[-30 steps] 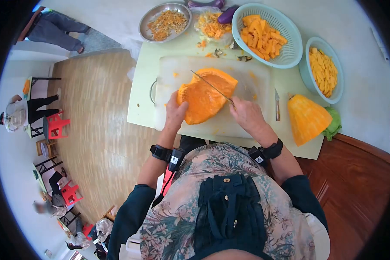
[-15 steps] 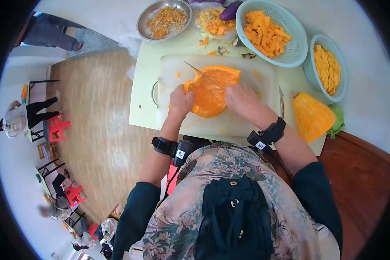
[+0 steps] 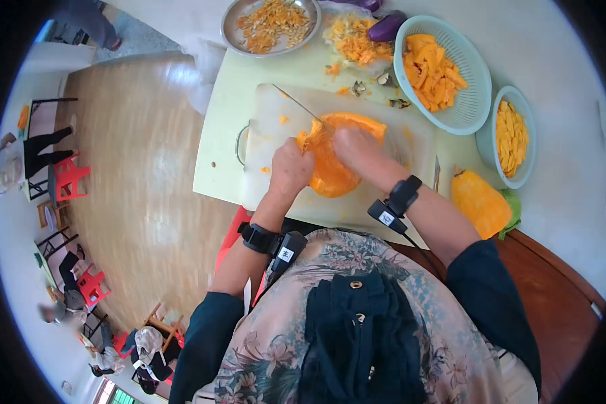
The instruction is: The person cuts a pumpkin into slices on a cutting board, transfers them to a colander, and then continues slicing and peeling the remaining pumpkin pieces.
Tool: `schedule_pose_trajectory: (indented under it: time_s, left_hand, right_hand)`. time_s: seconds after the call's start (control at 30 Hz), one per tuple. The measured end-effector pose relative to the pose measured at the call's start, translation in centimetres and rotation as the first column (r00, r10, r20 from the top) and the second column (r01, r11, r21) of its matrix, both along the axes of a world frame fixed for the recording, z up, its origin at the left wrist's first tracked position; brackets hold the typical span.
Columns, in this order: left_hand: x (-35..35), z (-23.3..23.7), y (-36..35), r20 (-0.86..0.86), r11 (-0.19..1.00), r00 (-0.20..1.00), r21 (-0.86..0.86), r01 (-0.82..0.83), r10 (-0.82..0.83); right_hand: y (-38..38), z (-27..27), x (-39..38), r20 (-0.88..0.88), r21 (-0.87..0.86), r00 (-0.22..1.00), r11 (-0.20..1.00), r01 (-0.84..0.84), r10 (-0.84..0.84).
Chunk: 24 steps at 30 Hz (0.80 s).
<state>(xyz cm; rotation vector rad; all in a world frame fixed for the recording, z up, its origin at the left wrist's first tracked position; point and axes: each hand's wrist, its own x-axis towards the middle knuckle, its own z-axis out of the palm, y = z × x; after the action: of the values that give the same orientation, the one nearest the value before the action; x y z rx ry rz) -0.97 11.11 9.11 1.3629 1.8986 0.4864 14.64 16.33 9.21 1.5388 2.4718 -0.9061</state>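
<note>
Pumpkin [image 3: 334, 168] between 2 hands [image 3: 291, 168].

White label [image 3: 285, 254], one, on the black sensor box [image 3: 293, 245] strapped at the left wrist [image 3: 274, 214]: a single black Chinese character, small, apparently 左 ("left"). White sticker [image 3: 386, 218], one, on the black module [image 3: 395, 223] strapped at the right wrist [image 3: 392, 179]: a single black Chinese character, apparently 右 ("right"). No other lettering, brand or number legible.

Two knives [image 3: 298, 103], two baskets [image 3: 477, 79], two eggplants [image 3: 386, 28], one metal plate [image 3: 231, 28]
</note>
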Motion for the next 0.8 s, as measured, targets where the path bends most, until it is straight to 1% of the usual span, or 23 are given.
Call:
schedule_pose_trajectory:
  time_s: [0.07, 0.1, 0.13, 0.17, 0.23, 0.27, 0.33, 0.37, 0.4, 0.43, 0.47, 0.5, 0.53, 0.57, 0.6, 0.63, 0.67, 0.7, 0.77, 0.8]
  left_hand:
    - [0.1, 0.1, -0.2, 0.018, 1.0, 0.999, -0.001, -0.03, 0.03]
    - [0.5, 0.5, -0.5, -0.002, 0.998, 0.999, -0.045, -0.035, 0.035]
    - [0.7, 0.8, -0.5, -0.021, 0.996, 0.999, -0.082, -0.039, 0.038]
    - [0.7, 0.5, -0.8, -0.015, 0.995, 0.999, -0.08, -0.053, 0.052]
    - [0.6, -0.3, -1.3, 0.034, 0.993, 0.993, -0.033, -0.115, 0.116]
    - [0.6, -0.6, -1.5, 0.037, 0.992, 0.992, -0.033, -0.121, 0.123]
    - [0.6, -1.0, -1.9, 0.057, 0.989, 0.99, 0.064, -0.134, 0.13]
    - [0.6, -1.0, -2.1, 0.058, 0.988, 0.989, 0.063, -0.141, 0.138]
    - [0.6, -1.0, -2.3, 0.07, 0.984, 0.988, 0.102, -0.145, 0.138]
    - [0.7, -1.0, -2.5, 0.083, 0.978, 0.987, 0.144, -0.149, 0.138]
    - [0.9, -1.2, -2.8, 0.085, 0.977, 0.986, 0.145, -0.157, 0.145]
    - [1.3, -1.4, -3.0, 0.089, 0.966, 0.984, 0.198, -0.167, 0.152]
    - [1.5, -1.5, -3.3, 0.092, 0.952, 0.983, 0.248, -0.177, 0.159]
    - [1.7, -1.7, -3.5, 0.094, 0.952, 0.982, 0.246, -0.184, 0.166]
    - [1.8, -1.6, -3.5, 0.053, 0.948, 0.984, 0.263, -0.179, 0.171]
    - [1.9, -1.5, -3.5, 0.011, 0.944, 0.985, 0.282, -0.17, 0.174]
    - [1.9, -1.4, -3.5, 0.015, 0.945, 0.985, 0.28, -0.17, 0.173]
    - [1.7, -1.4, -3.4, 0.031, 0.949, 0.985, 0.267, -0.171, 0.169]
    - [1.6, -1.4, -3.2, 0.052, 0.95, 0.985, 0.258, -0.174, 0.166]
    - [1.7, -1.5, -3.2, 0.02, 0.948, 0.988, 0.277, -0.154, 0.155]
  right_hand:
    - [0.8, -0.3, -1.3, -0.052, 0.03, 0.998, 0.999, 0.037, -0.035]
    - [0.9, -0.6, -1.6, -0.05, 0.025, 0.998, 0.999, 0.025, -0.024]
    - [1.1, -1.2, -1.8, -0.017, 0.043, 0.998, 0.997, 0.068, -0.068]
    - [1.3, -1.6, -1.9, 0.016, 0.064, 0.994, 0.992, 0.108, -0.109]
    - [1.5, -1.9, -1.8, 0.011, 0.06, 0.994, 0.993, 0.104, -0.105]
    - [1.5, -2.0, -1.7, 0.004, 0.049, 0.994, 0.993, 0.108, -0.109]
    - [1.8, -1.3, -1.5, 0.011, 0.02, 0.996, 0.996, 0.085, -0.085]
    - [2.0, -0.8, -1.6, 0.01, -0.007, 0.998, 0.998, 0.068, -0.068]
    - [1.9, -0.5, -1.6, 0.012, -0.012, 0.998, 0.998, 0.063, -0.063]
    - [1.8, -0.1, -1.5, -0.004, 0.031, 0.999, 0.998, 0.049, -0.049]
    - [1.8, 0.4, -1.5, -0.018, 0.076, 0.999, 0.997, 0.033, -0.032]
    - [1.7, 1.2, -1.3, -0.017, 0.078, 1.0, 0.997, 0.025, -0.023]
    - [1.3, 2.1, -1.0, -0.032, 0.049, 0.998, 0.997, 0.062, -0.061]
    - [0.7, 2.7, -0.5, -0.045, 0.018, 0.994, 0.995, 0.101, -0.1]
    - [-0.1, 2.7, 0.3, -0.04, 0.016, 0.995, 0.995, 0.097, -0.096]
    - [-0.9, 2.6, 1.3, -0.015, 0.038, 0.999, 0.998, 0.048, -0.047]
    - [-1.8, 2.8, 2.3, 0.012, 0.058, 1.0, 0.998, 0.001, -0.002]
    - [-2.7, 3.2, 3.4, 0.019, 0.057, 1.0, 0.998, 0.004, -0.005]
    - [-4.1, 4.2, 5.3, 0.136, -0.048, 0.988, 0.996, 0.081, -0.074]
    - [-4.6, 4.3, 6.0, 0.14, -0.049, 0.987, 0.995, 0.082, -0.074]
